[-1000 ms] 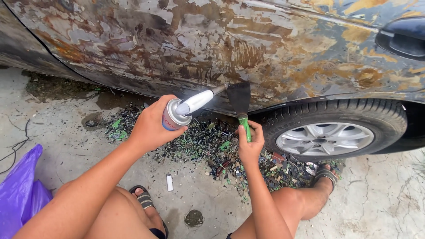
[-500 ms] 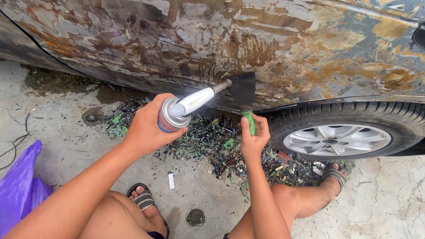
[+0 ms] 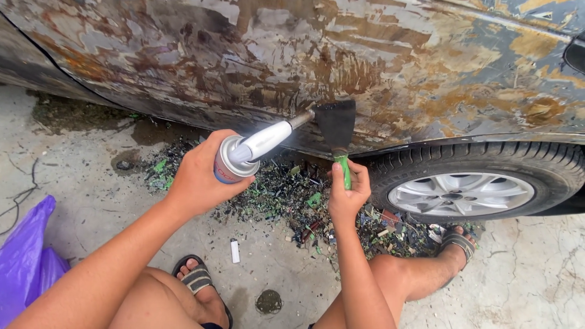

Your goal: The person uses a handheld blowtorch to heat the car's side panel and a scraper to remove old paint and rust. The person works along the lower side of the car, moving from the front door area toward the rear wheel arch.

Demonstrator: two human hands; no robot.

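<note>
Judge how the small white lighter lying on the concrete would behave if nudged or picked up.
The small white lighter lies flat on its long side on the concrete ground, so it would probably slide or spin, not roll. It looks slim beside the sandalled foot, so likely very light. The rough floor would probably stop it quickly.

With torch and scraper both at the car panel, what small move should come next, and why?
Probably push the scraper blade along the panel: the right hand holds it flat there, beside the nozzle of the left hand's torch.
</note>
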